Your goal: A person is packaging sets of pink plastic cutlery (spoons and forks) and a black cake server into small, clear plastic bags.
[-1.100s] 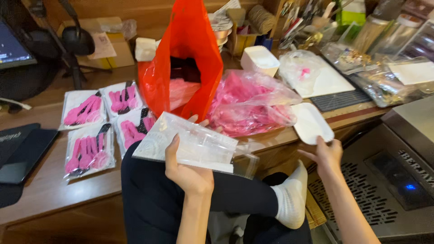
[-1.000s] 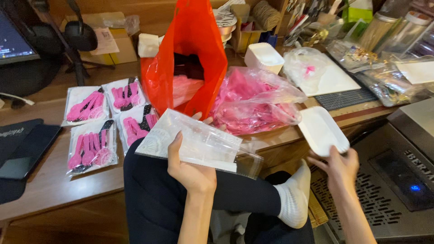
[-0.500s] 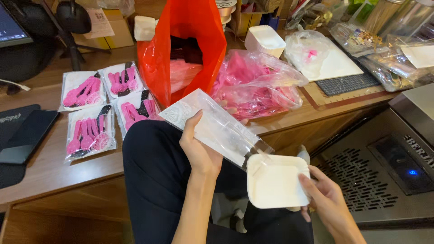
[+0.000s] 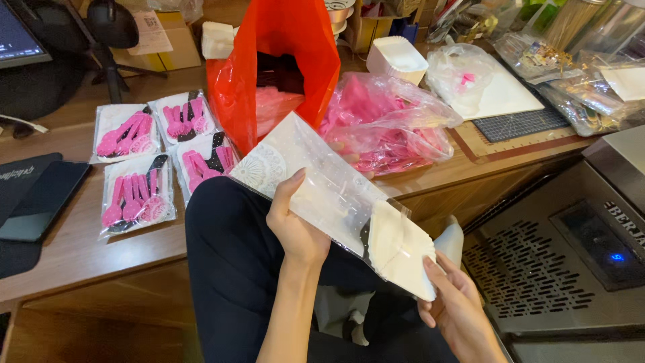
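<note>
Open room is left over the lap between desk edge [image 4: 101, 259] and metal machine [image 4: 571, 262]. The desk's middle is blocked by the upright red bag [image 4: 269, 60] and the pink-filled clear bag [image 4: 390, 121] just beside it. Four packets [image 4: 151, 161] crowd the left part; bare wood is seen past them near the black tablet [image 4: 37, 202].

My right hand [image 4: 457, 312] runs off the bottom edge. The white tray [image 4: 403, 252] is half inside the clear bag [image 4: 316, 185]; the red bag [image 4: 282, 60] hides its contents.
</note>
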